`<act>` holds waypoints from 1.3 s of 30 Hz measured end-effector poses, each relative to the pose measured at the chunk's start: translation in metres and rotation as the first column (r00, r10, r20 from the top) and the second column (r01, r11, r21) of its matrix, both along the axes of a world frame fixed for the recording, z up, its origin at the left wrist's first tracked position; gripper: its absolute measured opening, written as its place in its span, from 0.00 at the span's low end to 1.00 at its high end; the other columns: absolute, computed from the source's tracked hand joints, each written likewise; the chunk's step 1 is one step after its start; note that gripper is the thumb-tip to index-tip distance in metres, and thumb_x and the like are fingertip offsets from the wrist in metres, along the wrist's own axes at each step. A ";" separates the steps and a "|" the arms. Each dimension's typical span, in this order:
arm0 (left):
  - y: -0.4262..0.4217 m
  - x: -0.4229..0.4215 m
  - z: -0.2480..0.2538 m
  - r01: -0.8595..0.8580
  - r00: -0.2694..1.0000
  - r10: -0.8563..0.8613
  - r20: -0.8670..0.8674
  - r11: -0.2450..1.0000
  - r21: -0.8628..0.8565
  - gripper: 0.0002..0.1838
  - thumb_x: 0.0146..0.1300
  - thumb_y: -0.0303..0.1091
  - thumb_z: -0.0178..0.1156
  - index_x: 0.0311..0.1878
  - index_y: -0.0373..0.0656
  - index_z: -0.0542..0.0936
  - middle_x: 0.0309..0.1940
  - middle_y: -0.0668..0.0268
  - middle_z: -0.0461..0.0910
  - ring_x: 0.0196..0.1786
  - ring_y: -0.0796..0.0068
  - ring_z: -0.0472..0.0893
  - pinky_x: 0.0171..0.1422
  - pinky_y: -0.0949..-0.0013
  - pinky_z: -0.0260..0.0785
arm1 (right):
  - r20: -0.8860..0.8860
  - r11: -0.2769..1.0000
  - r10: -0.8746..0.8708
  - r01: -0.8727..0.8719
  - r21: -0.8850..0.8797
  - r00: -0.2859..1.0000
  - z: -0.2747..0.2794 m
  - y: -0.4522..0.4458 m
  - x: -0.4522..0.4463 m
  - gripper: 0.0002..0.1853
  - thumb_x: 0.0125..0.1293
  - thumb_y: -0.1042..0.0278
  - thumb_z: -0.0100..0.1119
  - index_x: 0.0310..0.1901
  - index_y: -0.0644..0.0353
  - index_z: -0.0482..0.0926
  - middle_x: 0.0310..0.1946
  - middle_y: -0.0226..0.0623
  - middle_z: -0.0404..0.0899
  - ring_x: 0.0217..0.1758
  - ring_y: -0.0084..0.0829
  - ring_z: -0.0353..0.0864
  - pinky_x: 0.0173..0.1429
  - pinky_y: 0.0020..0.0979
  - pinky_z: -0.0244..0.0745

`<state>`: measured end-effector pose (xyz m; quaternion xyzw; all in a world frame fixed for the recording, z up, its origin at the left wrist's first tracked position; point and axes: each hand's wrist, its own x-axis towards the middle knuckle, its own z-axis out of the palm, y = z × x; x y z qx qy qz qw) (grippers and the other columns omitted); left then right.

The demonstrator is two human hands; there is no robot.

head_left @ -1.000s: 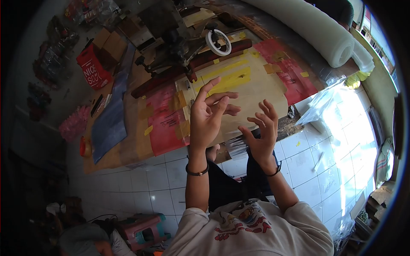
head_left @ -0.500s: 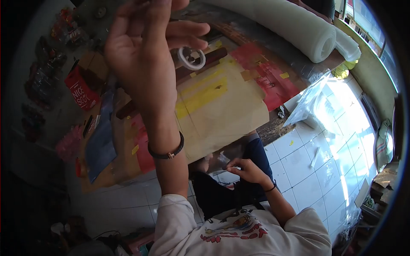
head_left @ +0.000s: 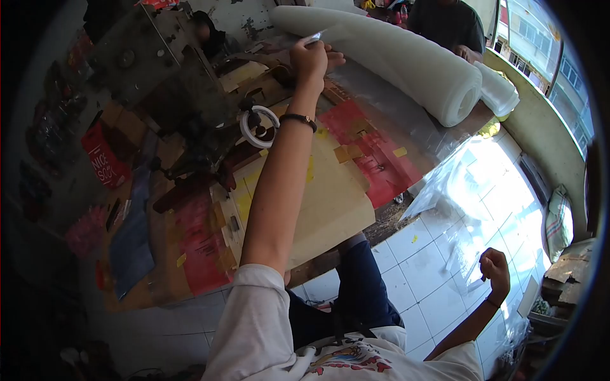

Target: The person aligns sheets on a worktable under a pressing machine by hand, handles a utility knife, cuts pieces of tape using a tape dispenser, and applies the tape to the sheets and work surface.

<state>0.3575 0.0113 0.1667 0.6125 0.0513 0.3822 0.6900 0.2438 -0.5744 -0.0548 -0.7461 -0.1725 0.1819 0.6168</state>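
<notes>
My left hand [head_left: 310, 61] is raised at the upper middle, over the far part of the work table, beside a large roll of translucent white plastic [head_left: 413, 66]. Its fingers are closed on a shiny piece of clear plastic [head_left: 314, 39]. Out to the lower right, above the tiled floor, my right hand [head_left: 495, 272] is curled closed; what it holds, if anything, cannot be made out. Under my left forearm lies a tan sheet [head_left: 330, 219] with yellow strips, between a red panel [head_left: 387, 168] and another red panel [head_left: 202, 238].
A machine with a white handwheel [head_left: 243, 130] stands behind the sheet. A blue sheet [head_left: 131, 254] and a red bag [head_left: 101, 157] are at the left. Another person [head_left: 448, 28] is beyond the roll. Clear plastic [head_left: 438, 190] hangs off the table's right edge.
My left hand has moved away from the camera, toward the roll. My right hand has swung from near my lap out to the right. The view has shifted, showing more of the far side.
</notes>
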 end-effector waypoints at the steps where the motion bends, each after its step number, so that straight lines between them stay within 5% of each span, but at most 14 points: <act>1: 0.001 0.014 -0.020 0.027 0.999 -0.030 -0.042 0.997 -0.072 0.16 0.75 0.23 0.50 0.62 0.28 0.69 0.42 0.53 0.79 0.35 0.54 0.89 0.40 0.56 0.90 | -0.054 0.999 -0.026 0.024 -0.026 0.998 -0.002 -0.011 -0.003 0.22 0.72 0.49 0.69 0.30 0.59 0.76 0.16 0.22 0.67 0.16 0.14 0.64 0.19 0.22 0.61; 6: 0.026 0.093 -0.097 0.053 0.987 -0.117 -0.107 0.879 -0.474 0.07 0.73 0.22 0.49 0.51 0.30 0.69 0.44 0.51 0.79 0.36 0.52 0.89 0.44 0.53 0.91 | 0.029 0.985 -0.138 0.140 -0.098 0.990 0.004 -0.031 0.021 0.25 0.70 0.44 0.69 0.30 0.60 0.77 0.16 0.23 0.69 0.15 0.17 0.69 0.20 0.23 0.67; 9: 0.064 0.150 -0.109 0.075 0.972 -0.183 -0.145 0.834 -0.547 0.18 0.75 0.26 0.51 0.63 0.26 0.66 0.49 0.50 0.76 0.42 0.51 0.88 0.40 0.53 0.92 | 0.131 0.958 -0.148 0.175 -0.228 0.980 0.030 -0.006 0.068 0.26 0.73 0.43 0.66 0.32 0.61 0.79 0.16 0.23 0.70 0.15 0.16 0.71 0.20 0.23 0.67; 12: 0.072 0.180 -0.096 -0.089 0.961 -0.043 -0.272 0.887 -0.453 0.27 0.73 0.39 0.60 0.65 0.28 0.69 0.64 0.36 0.70 0.65 0.40 0.79 0.50 0.44 0.84 | 0.198 0.939 -0.180 0.228 -0.256 0.964 0.057 0.035 0.121 0.21 0.79 0.51 0.60 0.37 0.62 0.81 0.19 0.22 0.71 0.17 0.15 0.71 0.22 0.23 0.67; 13: 0.059 0.185 -0.097 -0.272 0.902 0.221 -0.372 0.958 -0.088 0.30 0.72 0.44 0.61 0.66 0.28 0.71 0.67 0.36 0.68 0.70 0.39 0.73 0.56 0.39 0.79 | 0.187 0.931 -0.214 0.258 -0.258 0.959 0.058 0.045 0.140 0.19 0.80 0.54 0.58 0.38 0.63 0.82 0.20 0.22 0.71 0.18 0.15 0.71 0.23 0.23 0.68; 14: 0.042 0.180 -0.114 -0.406 0.792 0.495 -0.358 0.864 0.297 0.34 0.71 0.49 0.62 0.67 0.29 0.72 0.70 0.37 0.65 0.74 0.38 0.67 0.62 0.35 0.73 | 0.172 0.928 -0.234 0.273 -0.254 0.957 0.053 0.052 0.157 0.18 0.78 0.55 0.58 0.39 0.64 0.83 0.21 0.23 0.72 0.19 0.16 0.72 0.25 0.23 0.68; 16: 0.012 0.165 -0.135 -0.273 0.667 0.656 -0.353 0.657 0.702 0.37 0.69 0.56 0.61 0.68 0.33 0.74 0.73 0.39 0.63 0.79 0.38 0.59 0.73 0.31 0.58 | 0.108 0.930 -0.249 0.269 -0.252 0.962 0.037 0.059 0.179 0.18 0.77 0.55 0.59 0.40 0.65 0.85 0.23 0.25 0.73 0.21 0.18 0.73 0.27 0.24 0.69; 18: -0.019 0.141 -0.142 0.155 0.607 0.514 -0.606 0.671 0.725 0.36 0.69 0.59 0.58 0.70 0.41 0.77 0.74 0.44 0.65 0.79 0.40 0.57 0.82 0.31 0.41 | 0.112 0.922 -0.264 0.285 -0.262 0.958 0.016 0.070 0.188 0.19 0.77 0.54 0.58 0.41 0.64 0.85 0.23 0.25 0.74 0.22 0.18 0.73 0.28 0.24 0.69; 24: 0.013 0.210 -0.191 0.335 0.702 0.489 -0.518 0.415 0.846 0.40 0.67 0.68 0.57 0.70 0.46 0.79 0.74 0.45 0.65 0.80 0.47 0.59 0.85 0.33 0.37 | 0.126 0.905 -0.279 0.305 -0.296 0.952 -0.030 0.064 0.168 0.23 0.79 0.49 0.58 0.41 0.65 0.86 0.24 0.25 0.75 0.28 0.18 0.75 0.35 0.25 0.72; 30: 0.001 0.181 -0.178 -0.051 0.885 0.444 -0.139 0.389 0.920 0.46 0.66 0.73 0.56 0.68 0.37 0.77 0.69 0.46 0.73 0.76 0.46 0.66 0.80 0.34 0.52 | 0.268 0.894 -0.320 0.383 -0.233 0.909 -0.070 0.074 0.174 0.21 0.81 0.52 0.56 0.43 0.66 0.85 0.25 0.27 0.77 0.31 0.19 0.75 0.39 0.26 0.71; 31: 0.000 0.176 -0.175 0.016 0.867 0.451 -0.211 0.399 0.917 0.45 0.67 0.72 0.55 0.68 0.37 0.77 0.68 0.47 0.74 0.76 0.46 0.67 0.80 0.34 0.52 | 0.317 0.894 -0.320 0.395 -0.210 0.893 -0.075 0.078 0.171 0.21 0.80 0.53 0.56 0.45 0.67 0.85 0.27 0.31 0.79 0.33 0.22 0.78 0.41 0.27 0.73; 35: -0.008 0.163 -0.151 0.210 0.771 0.498 -0.397 0.389 0.897 0.44 0.68 0.70 0.55 0.67 0.37 0.78 0.66 0.48 0.76 0.73 0.49 0.70 0.79 0.37 0.52 | 0.460 0.804 -0.483 0.585 -0.104 0.745 -0.096 0.101 0.146 0.23 0.80 0.57 0.57 0.67 0.64 0.76 0.58 0.46 0.84 0.58 0.35 0.84 0.61 0.37 0.80; 36: -0.015 0.163 -0.145 0.243 0.750 0.511 -0.419 0.376 0.894 0.43 0.68 0.70 0.56 0.67 0.37 0.78 0.66 0.48 0.77 0.72 0.50 0.72 0.79 0.38 0.53 | 0.407 0.776 -0.463 0.582 -0.243 0.787 -0.092 0.104 0.135 0.27 0.79 0.57 0.58 0.74 0.60 0.70 0.71 0.48 0.74 0.68 0.40 0.78 0.67 0.41 0.78; 39: -0.040 0.143 -0.132 0.352 0.694 0.529 -0.488 0.341 0.872 0.40 0.69 0.67 0.56 0.67 0.38 0.79 0.67 0.49 0.76 0.73 0.52 0.71 0.80 0.37 0.51 | 0.379 0.813 -0.454 0.549 -0.193 0.806 -0.106 0.116 0.095 0.30 0.80 0.57 0.57 0.77 0.61 0.66 0.74 0.53 0.70 0.78 0.47 0.69 0.66 0.45 0.80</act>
